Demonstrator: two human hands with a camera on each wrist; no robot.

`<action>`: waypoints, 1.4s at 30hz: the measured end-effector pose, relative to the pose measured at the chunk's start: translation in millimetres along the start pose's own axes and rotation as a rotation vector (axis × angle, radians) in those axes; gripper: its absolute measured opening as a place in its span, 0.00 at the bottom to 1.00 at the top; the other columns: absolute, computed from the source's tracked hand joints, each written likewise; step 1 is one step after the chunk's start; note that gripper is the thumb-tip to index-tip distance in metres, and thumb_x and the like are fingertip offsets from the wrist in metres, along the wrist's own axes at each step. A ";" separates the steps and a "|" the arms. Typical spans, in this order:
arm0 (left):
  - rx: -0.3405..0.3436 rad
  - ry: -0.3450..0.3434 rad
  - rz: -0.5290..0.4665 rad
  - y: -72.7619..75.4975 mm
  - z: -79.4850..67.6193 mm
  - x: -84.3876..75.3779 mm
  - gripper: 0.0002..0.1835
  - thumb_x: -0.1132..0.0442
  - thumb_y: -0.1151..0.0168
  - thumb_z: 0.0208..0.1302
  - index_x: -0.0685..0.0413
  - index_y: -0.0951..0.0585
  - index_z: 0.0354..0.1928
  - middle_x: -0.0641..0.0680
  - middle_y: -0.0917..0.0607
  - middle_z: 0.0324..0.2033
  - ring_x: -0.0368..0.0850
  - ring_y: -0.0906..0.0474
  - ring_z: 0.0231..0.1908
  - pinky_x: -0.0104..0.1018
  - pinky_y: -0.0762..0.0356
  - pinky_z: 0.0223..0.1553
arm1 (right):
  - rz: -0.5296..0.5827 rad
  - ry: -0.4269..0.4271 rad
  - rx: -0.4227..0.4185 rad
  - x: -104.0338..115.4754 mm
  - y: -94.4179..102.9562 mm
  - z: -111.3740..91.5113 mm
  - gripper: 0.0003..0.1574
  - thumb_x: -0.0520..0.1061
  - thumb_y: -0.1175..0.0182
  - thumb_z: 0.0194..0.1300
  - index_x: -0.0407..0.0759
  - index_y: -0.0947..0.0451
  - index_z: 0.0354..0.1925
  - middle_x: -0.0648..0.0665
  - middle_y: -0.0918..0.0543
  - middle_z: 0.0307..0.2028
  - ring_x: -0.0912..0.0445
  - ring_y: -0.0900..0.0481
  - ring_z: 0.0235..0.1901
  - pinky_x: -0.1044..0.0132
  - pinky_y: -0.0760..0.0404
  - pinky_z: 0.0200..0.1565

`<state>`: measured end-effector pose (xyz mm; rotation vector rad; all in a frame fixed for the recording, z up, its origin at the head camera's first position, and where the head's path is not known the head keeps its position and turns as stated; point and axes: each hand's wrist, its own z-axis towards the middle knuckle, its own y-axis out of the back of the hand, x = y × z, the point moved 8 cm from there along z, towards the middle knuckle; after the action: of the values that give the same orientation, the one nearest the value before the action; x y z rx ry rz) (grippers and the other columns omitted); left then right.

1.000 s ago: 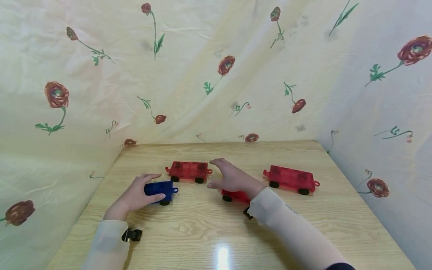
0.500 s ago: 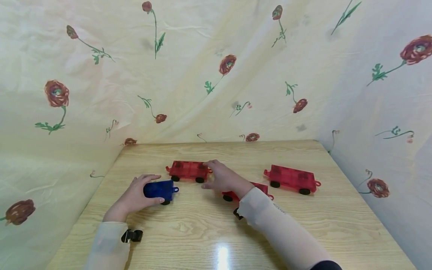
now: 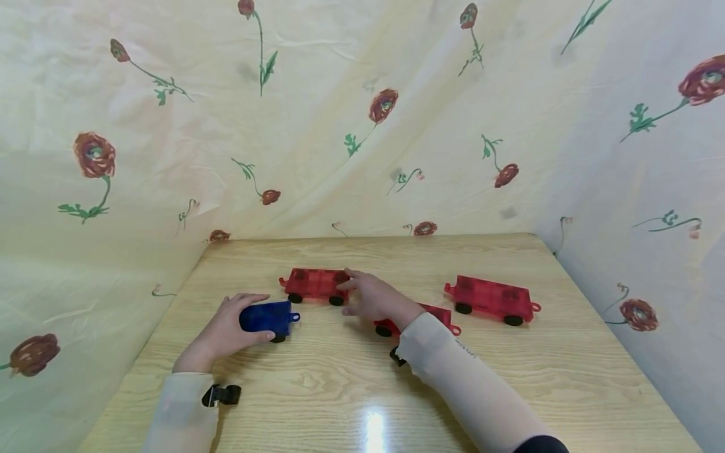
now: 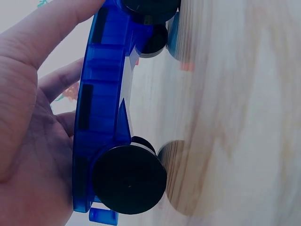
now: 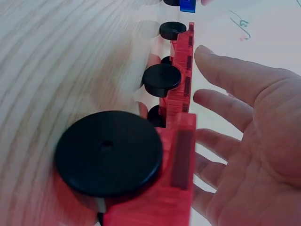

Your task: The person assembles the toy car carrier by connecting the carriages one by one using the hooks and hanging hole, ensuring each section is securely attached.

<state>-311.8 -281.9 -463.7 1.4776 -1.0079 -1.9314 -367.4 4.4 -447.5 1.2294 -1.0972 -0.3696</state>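
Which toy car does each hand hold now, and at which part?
The left hand grips the blue car around its body, thumb on the near side. The right hand only reaches the end of a red car; a grip cannot be told.

Pale cream long sleeves, black clip at each cuff, bare hands

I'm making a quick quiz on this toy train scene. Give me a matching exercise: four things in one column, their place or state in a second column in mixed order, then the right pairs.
Things:
1. blue wagon
2. far red wagon
3. right red wagon
4. near red wagon

Places or states:
A. alone on the table, no hand near it
B. gripped by the left hand
C. partly hidden behind the right forearm
D. at the fingertips of the right hand

Pairs: 1-B, 2-D, 3-A, 4-C
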 end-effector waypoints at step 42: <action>-0.017 0.060 0.041 3.0 -3.7 11.4 0.47 0.41 0.16 0.50 0.51 0.22 0.71 0.63 0.21 0.63 0.79 0.41 0.71 0.79 0.52 0.69 | 0.035 -0.095 -0.130 -23.4 7.1 -6.0 0.46 0.42 0.27 0.58 0.41 0.28 0.74 0.44 0.25 0.62 0.54 0.23 0.39 0.61 0.20 0.39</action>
<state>-311.6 -293.4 -468.4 1.4849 -0.9855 -1.8511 -375.8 27.7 -451.8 1.0856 -1.1563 -0.4686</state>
